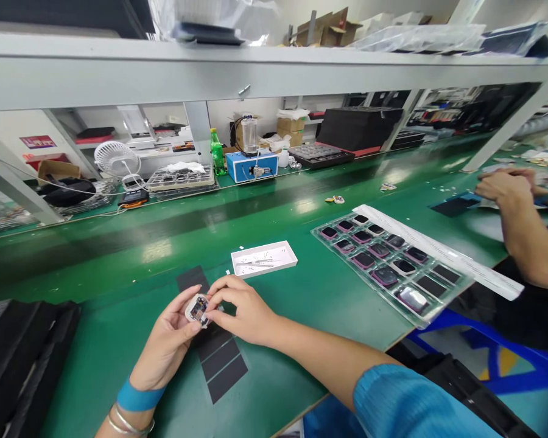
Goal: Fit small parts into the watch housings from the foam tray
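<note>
Between the thumb and fingers of my left hand (171, 331) is an opened smartwatch case (197, 308), pale-rimmed with its circuitry facing up. The fingertips of my right hand (242, 307) are pinched together at the case's right side; whether they hold a small part there is too small to make out. Under both hands lies a strip of black pads (227, 368) on the green mat. Just beyond them sits a shallow white tray (287, 264) with tweezers (258, 263) and tiny dark parts inside.
To the right, a clear plastic tray (317, 232) holds rows of watch cases. Another person's hands (506, 185) work at the far right. Black foam trays (22, 359) stand at left. Behind are a blue machine (252, 167), a green bottle (216, 152) and a fan (117, 159).
</note>
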The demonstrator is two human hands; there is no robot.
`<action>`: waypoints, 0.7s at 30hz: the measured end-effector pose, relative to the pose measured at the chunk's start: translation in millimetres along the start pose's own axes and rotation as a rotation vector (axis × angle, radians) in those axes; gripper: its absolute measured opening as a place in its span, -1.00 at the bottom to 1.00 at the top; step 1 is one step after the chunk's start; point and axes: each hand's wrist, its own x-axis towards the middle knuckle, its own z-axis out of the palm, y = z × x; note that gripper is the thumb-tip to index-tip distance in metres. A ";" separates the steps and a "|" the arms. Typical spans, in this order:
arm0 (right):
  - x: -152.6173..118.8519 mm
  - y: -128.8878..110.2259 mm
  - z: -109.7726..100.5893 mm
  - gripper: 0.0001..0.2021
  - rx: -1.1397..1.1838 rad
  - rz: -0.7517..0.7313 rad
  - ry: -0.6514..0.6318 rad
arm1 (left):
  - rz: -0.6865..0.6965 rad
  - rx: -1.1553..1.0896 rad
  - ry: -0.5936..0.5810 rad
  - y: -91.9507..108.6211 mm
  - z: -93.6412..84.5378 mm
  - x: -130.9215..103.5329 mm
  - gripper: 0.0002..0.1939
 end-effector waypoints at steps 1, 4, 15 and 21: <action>0.0 0.3 -0.2 -0.91 0.000 0.003 -0.001 | -0.006 0.002 -0.010 -0.4 -1.0 0.9 -0.42; -0.5 0.9 0.8 -0.91 0.005 0.024 -0.001 | -0.020 0.009 -0.046 -1.9 -6.1 4.1 -0.43; 12.0 10.5 -36.9 -0.95 -0.265 -0.005 0.150 | -0.040 -0.082 -0.108 -1.3 -11.3 8.7 -0.61; 19.0 25.7 -57.3 -0.88 -0.360 0.278 0.139 | -0.028 -0.082 -0.130 -4.4 -14.6 9.8 -0.61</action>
